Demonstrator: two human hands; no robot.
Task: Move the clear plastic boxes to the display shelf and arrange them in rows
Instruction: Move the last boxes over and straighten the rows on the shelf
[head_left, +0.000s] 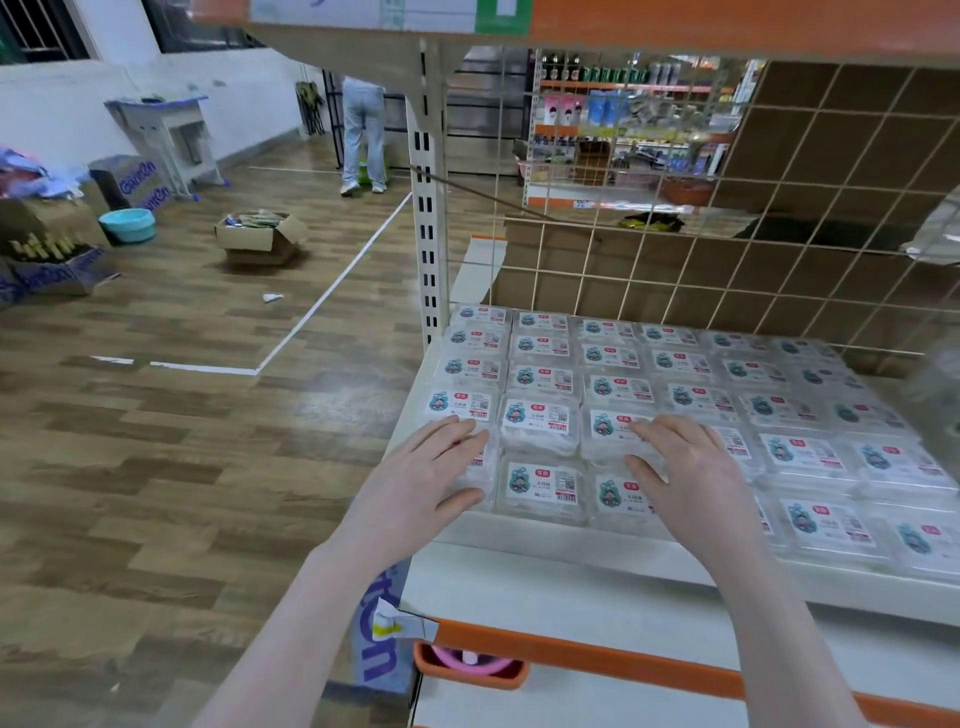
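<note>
Fingers of both hands lie straight and slightly spread, gripping nothing. Left hand (434, 478) rests flat on the front-left corner of the clear plastic boxes with white labels (540, 382); right hand (685, 473) presses on boxes just right of it. Those boxes stand in tidy rows across the white metal display shelf (571, 556), backed by a cream wire grid (727, 249).

"GainsOn" shows on a cardboard carton (136, 183); the box labels (541, 484) are too small to read.
</note>
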